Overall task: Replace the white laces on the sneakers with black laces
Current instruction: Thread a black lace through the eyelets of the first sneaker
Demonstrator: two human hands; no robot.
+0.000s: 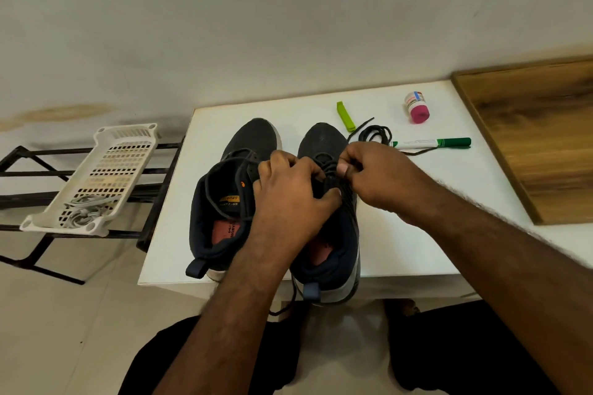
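Observation:
Two dark navy sneakers stand side by side on the white table [417,234], toes pointing away. The left sneaker [224,202] has a loose tongue. Over the right sneaker [324,141] both hands meet at the eyelets. My left hand [288,186] grips the shoe's upper and tongue, fingers curled over it. My right hand [375,176] pinches a black lace [330,184] threaded through this shoe. One lace end [285,306] hangs below the table's front edge. A spare black lace [375,133] lies coiled behind the hands.
A green marker [433,143], a green clip [345,117] and a small pink-capped bottle [417,107] lie at the table's back. A wooden board [539,138] borders the right. On a black metal rack at the left, a white basket [96,179] holds white laces [86,207].

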